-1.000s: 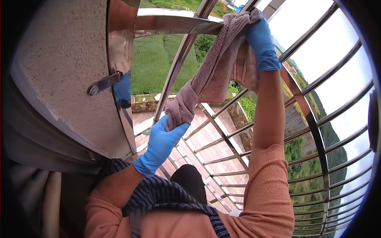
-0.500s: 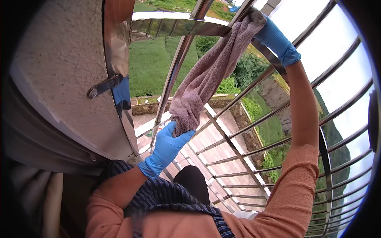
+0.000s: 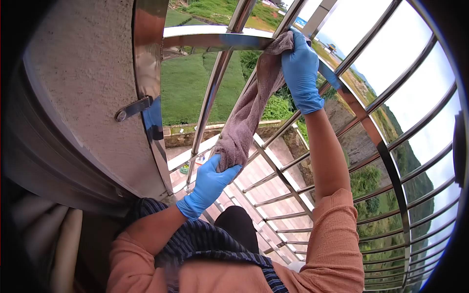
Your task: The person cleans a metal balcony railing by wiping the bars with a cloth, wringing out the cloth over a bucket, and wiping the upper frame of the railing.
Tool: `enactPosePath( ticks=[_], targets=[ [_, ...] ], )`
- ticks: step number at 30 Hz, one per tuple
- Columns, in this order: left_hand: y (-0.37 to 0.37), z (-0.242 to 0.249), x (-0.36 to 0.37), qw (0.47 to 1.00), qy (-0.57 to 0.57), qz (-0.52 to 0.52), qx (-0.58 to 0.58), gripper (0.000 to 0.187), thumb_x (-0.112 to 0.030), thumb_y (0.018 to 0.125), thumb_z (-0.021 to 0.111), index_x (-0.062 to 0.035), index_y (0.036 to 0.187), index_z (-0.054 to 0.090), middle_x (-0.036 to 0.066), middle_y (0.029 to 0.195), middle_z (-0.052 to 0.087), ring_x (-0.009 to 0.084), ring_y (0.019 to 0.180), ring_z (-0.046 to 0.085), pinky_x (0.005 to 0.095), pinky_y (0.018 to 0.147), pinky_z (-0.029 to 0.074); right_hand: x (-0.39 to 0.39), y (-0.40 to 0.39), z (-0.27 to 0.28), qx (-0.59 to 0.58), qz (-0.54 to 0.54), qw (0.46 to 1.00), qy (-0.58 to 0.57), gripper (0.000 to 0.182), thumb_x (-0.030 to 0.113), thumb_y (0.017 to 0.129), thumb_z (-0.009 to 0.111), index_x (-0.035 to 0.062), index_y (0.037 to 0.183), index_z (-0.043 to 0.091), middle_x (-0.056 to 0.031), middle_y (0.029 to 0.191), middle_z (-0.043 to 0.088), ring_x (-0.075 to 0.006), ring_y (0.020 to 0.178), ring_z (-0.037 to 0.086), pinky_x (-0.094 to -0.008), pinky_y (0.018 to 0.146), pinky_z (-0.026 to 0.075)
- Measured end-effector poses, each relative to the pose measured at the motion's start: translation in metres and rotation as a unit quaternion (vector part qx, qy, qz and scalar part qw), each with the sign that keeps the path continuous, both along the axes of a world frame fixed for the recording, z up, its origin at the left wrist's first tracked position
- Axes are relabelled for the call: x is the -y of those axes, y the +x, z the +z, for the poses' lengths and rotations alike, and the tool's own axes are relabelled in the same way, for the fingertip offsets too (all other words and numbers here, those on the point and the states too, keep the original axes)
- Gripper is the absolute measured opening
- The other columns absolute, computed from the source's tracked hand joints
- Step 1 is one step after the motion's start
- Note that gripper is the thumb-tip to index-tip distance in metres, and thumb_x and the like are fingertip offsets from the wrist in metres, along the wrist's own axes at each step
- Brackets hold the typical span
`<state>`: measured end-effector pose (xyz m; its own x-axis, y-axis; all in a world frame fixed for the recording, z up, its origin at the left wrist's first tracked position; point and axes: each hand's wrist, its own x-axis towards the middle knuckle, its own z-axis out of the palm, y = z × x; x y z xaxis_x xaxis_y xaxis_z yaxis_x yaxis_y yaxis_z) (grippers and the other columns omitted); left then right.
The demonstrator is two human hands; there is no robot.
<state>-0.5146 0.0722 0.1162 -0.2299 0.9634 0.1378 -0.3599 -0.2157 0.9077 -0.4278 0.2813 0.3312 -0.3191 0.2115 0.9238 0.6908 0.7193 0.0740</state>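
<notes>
A mauve-grey towel [image 3: 245,115] stretches diagonally between my two blue-gloved hands. My left hand [image 3: 207,186] grips its lower end in front of the lower railing. Higher up, my right hand [image 3: 299,66] is closed round the towel's upper end and presses it against a metal bar where it meets the curved flat band [image 3: 220,41]. The palm side of the right hand is hidden. Shiny upright bars [image 3: 213,93] of the metal grille run behind and beside the cloth.
At left stands a rough pale wall [image 3: 88,63] with a metal bracket [image 3: 133,108] fixed to it. The grille's curved bars [image 3: 415,183] wrap round on the right. Beyond the bars lie a tiled floor [image 3: 264,183] far below and green grass [image 3: 185,88].
My right hand has shifted left and slightly down along the curved band, taking the towel's upper end along. My left hand stays nearly in place, still gripping. The view has shifted slightly.
</notes>
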Motion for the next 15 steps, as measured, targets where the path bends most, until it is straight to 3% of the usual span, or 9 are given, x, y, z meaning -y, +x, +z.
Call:
enactPosePath(
  ticks=[3,6,11,13,14,15],
  targets=[
    [-0.005,0.013,0.003,0.998,-0.037,0.009,-0.043,0.028,-0.007,0.082,0.068,0.0017,0.107,0.057,0.003,0.082,0.062,0.0068,0.063,0.056,0.0217,0.054,0.045,-0.001,-0.003,-0.006,-0.088,0.064,0.994,-0.002,0.032,0.007,0.077,0.06,0.0066,0.108,0.063,-0.0153,0.089,0.066,-0.0327,0.078,0.064,-0.0391,0.072,0.051],
    [-0.004,0.01,0.001,1.0,0.016,0.024,0.013,0.029,-0.007,0.082,0.068,0.0015,0.108,0.058,0.004,0.091,0.064,0.0077,0.076,0.058,0.0221,0.067,0.048,0.0,-0.007,-0.006,-0.1,0.06,0.99,0.082,0.028,0.013,0.073,0.066,0.0067,0.101,0.066,-0.0114,0.084,0.067,-0.0281,0.076,0.064,-0.0373,0.072,0.05],
    [-0.005,0.005,-0.004,0.997,0.037,0.064,-0.014,0.027,-0.01,0.081,0.071,0.0031,0.103,0.063,0.004,0.094,0.067,0.0063,0.084,0.058,0.0235,0.076,0.048,0.017,-0.004,-0.003,-0.048,0.035,0.986,0.158,0.028,0.013,0.07,0.069,0.0086,0.098,0.066,-0.0073,0.077,0.065,-0.0246,0.074,0.062,-0.0367,0.072,0.049],
    [-0.004,0.005,-0.002,0.995,0.034,0.074,-0.049,0.027,-0.01,0.08,0.072,0.0031,0.101,0.063,0.005,0.093,0.067,0.0064,0.083,0.058,0.0241,0.076,0.048,0.027,-0.004,-0.002,-0.003,0.105,0.986,0.128,0.035,0.006,0.071,0.069,0.0089,0.105,0.066,-0.01,0.097,0.069,-0.0266,0.087,0.065,-0.034,0.079,0.052],
    [-0.002,0.001,-0.003,0.996,0.03,0.07,-0.035,0.026,-0.01,0.079,0.072,0.0032,0.1,0.063,0.006,0.091,0.068,0.0066,0.082,0.059,0.0244,0.075,0.049,0.026,-0.005,0.0,-0.013,0.187,0.98,0.07,0.041,0.003,0.071,0.072,0.0081,0.111,0.063,-0.0097,0.106,0.067,-0.0227,0.093,0.065,-0.0312,0.084,0.05],
    [-0.001,0.002,0.0,0.996,0.028,0.07,-0.038,0.026,-0.01,0.079,0.072,0.0032,0.1,0.063,0.006,0.091,0.068,0.0066,0.082,0.059,0.0244,0.075,0.049,0.024,-0.009,0.005,-0.017,0.187,0.98,0.068,0.041,0.003,0.071,0.072,0.0081,0.111,0.063,-0.0097,0.106,0.067,-0.0227,0.093,0.065,-0.0312,0.084,0.05]
  ],
)
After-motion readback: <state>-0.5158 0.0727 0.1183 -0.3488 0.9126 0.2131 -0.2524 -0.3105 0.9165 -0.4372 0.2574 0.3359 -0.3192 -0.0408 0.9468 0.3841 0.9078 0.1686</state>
